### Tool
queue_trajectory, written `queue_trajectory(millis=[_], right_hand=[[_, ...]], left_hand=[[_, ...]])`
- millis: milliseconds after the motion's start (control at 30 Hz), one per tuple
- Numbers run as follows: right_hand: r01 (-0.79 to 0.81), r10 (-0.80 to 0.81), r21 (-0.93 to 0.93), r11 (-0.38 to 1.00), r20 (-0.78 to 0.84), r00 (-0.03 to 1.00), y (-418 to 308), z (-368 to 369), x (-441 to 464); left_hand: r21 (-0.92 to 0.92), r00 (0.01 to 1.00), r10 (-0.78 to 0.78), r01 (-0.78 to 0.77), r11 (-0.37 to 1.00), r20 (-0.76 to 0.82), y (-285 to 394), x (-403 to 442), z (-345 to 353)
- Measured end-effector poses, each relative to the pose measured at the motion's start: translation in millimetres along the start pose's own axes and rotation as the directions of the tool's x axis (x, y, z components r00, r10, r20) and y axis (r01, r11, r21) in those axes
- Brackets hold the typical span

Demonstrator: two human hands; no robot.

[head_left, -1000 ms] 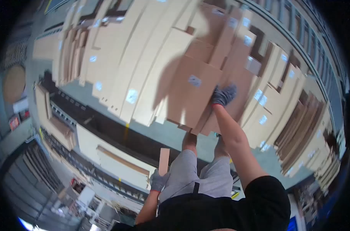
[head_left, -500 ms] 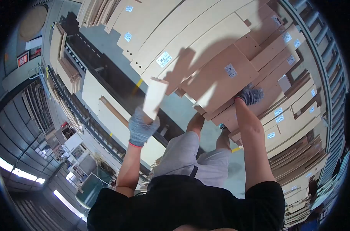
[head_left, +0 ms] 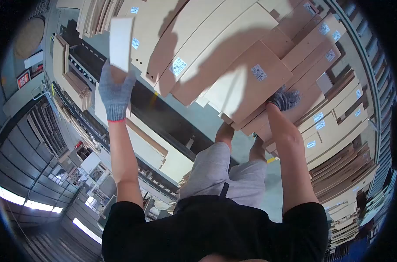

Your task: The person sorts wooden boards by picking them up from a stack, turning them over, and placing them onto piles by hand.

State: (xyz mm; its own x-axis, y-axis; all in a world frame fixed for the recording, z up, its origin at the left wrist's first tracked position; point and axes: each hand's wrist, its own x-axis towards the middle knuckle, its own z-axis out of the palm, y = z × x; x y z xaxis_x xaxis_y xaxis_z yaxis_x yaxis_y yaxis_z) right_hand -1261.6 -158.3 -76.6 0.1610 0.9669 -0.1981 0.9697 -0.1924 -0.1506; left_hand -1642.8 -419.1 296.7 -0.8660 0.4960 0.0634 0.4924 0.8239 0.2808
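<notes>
My left hand (head_left: 115, 91), in a grey knit glove with a red cuff, is closed around the lower end of a short white board (head_left: 121, 43). The board stands up from my fingers, out over the left end of the stacked panels. My right hand (head_left: 285, 100), gloved too, rests on the stack beside a brown panel (head_left: 246, 83) that bears a white printed label. Its fingers lie across the brown panel below, thumb apart. Part of the palm is hidden.
Long pale panels (head_left: 216, 48) with labels lie side by side in front of me. Stacked boards (head_left: 342, 168) stand at the right, by a roller conveyor (head_left: 369, 56). A dark conveyor (head_left: 163, 111) runs along the left, with a white panel (head_left: 141, 144) on it.
My left hand has carried the white board up and to the left, away from my body. My right hand has stayed nearly in place on the stack.
</notes>
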Motion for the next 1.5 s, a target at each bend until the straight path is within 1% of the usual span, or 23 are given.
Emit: queue_trajectory(millis=[67,100,133,200,233,300,400,500,600,900,1033,1100,1133,1167,1200,1233,1267,1300,1333,1367,1400,1467,1500], right_hand=[[0.001,-0.001,0.0,1.0,0.004,1.0,-2.4,1.0,-0.3],[0.002,-0.002,0.001,1.0,0.005,1.0,-4.6,1.1,0.1],[-0.001,0.001,-0.004,1.0,0.005,1.0,-5.7,1.7,-0.1],[-0.008,0.008,-0.012,1.0,0.002,1.0,-6.5,0.1,-0.3],[-0.011,0.011,-0.015,1.0,-0.003,1.0,-6.7,-0.3,0.8],[-0.018,0.018,-0.022,1.0,-0.004,1.0,-7.3,-1.0,3.9],[-0.016,0.016,-0.027,1.0,-0.005,1.0,-8.4,-0.2,5.2],[-0.011,0.01,0.003,1.0,0.026,1.0,-6.8,-3.7,5.1],[-0.014,0.013,0.026,1.0,0.039,0.999,-8.2,-3.2,7.5],[0.058,-0.055,0.034,0.998,-0.067,0.996,-9.7,-3.1,4.8],[0.062,-0.058,0.104,0.993,-0.037,0.998,-14.7,-24.9,2.7],[0.039,-0.039,-0.014,0.999,-0.016,0.999,0.2,12.0,6.7],[0.008,-0.008,-0.003,1.0,0.17,0.985,-6.0,-15.8,11.2],[0.01,-0.031,0.136,0.991,0.156,0.987,-6.1,-27.6,12.7],[0.117,-0.126,0.221,0.968,0.027,0.992,15.7,14.2,12.1],[0.224,-0.225,0.03,0.974,0.181,0.957,26.6,9.6,26.2],[0.391,-0.387,-0.016,0.92,0.107,0.916,36.4,10.6,31.9],[0.379,-0.348,0.021,0.925,0.443,0.826,23.7,-79.2,46.5],[0.432,-0.435,0.082,0.898,0.314,0.844,42.3,-79.4,44.3],[0.412,-0.49,0.298,0.861,0.269,0.829,59.5,-77.3,35.2],[0.403,-0.535,0.38,0.832,0.363,0.763,73.1,-98.4,28.8],[0.41,-0.619,0.522,0.748,0.327,0.714,117.0,-163.2,-16.3],[0.383,-0.606,0.475,0.792,0.535,0.588,138.4,-193.0,-33.9]], left_hand=[[-0.049,0.997,0.044,-0.041,0.998,0.066,33.1,11.0,13.9],[-0.064,0.982,0.182,-0.179,0.982,0.048,49.6,12.9,28.0],[-0.129,0.964,0.21,-0.191,0.973,0.16,65.5,9.2,40.3],[-0.095,0.923,0.338,-0.325,0.941,0.184,90.4,-4.6,79.5],[-0.152,0.938,0.227,-0.192,0.97,0.26,103.3,-15.6,95.4],[-0.236,0.935,0.23,-0.167,0.957,0.271,105.9,-31.4,128.4],[0.1,0.92,0.331,-0.357,0.929,0.213,99.9,-43.6,151.0],[0.197,0.918,0.361,-0.389,0.9,0.164,102.7,-44.6,145.4],[0.337,0.943,0.198,-0.284,0.898,0.267,109.4,-41.1,141.4],[0.173,0.94,0.284,-0.316,0.933,0.186,72.4,-37.4,170.1],[0.312,0.951,0.285,-0.308,0.899,0.116,87.4,-45.5,173.0],[0.311,0.932,0.341,-0.362,0.879,0.121,77.9,-47.0,176.9],[0.311,0.92,0.374,-0.39,0.866,0.114,76.7,-47.5,179.2],[0.332,0.913,0.373,-0.408,0.85,0.166,72.2,-45.2,180.0],[0.345,0.892,0.427,-0.45,0.823,0.146,53.9,-46.4,194.3],[0.275,0.88,0.451,-0.474,0.836,0.145,48.5,-45.3,195.3],[0.323,0.886,0.412,-0.462,0.826,0.213,59.5,-45.4,192.4],[0.307,0.907,0.382,-0.419,0.855,0.176,56.6,-45.9,202.2],[0.29,0.919,0.315,-0.376,0.88,0.236,79.8,-46.7,198.2],[0.298,0.925,0.234,-0.324,0.898,0.301,94.6,-48.2,183.4],[0.321,0.939,0.219,-0.3,0.898,0.263,99.8,-54.5,179.7],[0.446,0.974,0.1,-0.184,0.876,0.205,106.5,-79.8,192.1],[0.536,0.983,-0.003,-0.097,0.838,0.183,110.8,-93.5,196.8]])
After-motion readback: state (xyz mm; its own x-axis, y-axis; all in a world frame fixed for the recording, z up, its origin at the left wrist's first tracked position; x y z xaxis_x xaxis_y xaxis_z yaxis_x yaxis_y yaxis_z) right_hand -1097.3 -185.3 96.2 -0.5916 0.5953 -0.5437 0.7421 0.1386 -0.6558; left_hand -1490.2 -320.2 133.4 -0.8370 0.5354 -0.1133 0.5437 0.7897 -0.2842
